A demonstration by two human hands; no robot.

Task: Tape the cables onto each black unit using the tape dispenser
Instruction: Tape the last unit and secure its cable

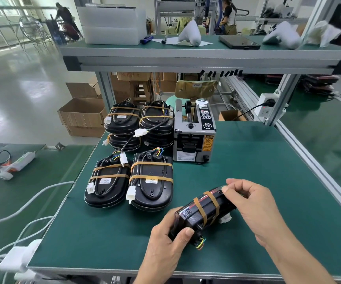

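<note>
A black unit [203, 213] with two tan tape bands around it is tilted on its edge above the green mat. My left hand [165, 242] grips its near end, where coloured wires and a cable stick out. My right hand [253, 208] holds its far end, fingertips pressing on the upper edge. A white connector [225, 218] shows under the unit. The grey tape dispenser [194, 136] stands at the back middle of the mat. Taped black units [151, 181] lie flat to its left, with two stacks of them [138, 124] behind.
A green mat [247, 171] covers the bench, bare on the right side. An overhead shelf [206, 56] carries a phone, white parts and plastic trays. White cables and adapters [22, 255] hang at the left edge. Cardboard boxes [83, 115] stand on the floor.
</note>
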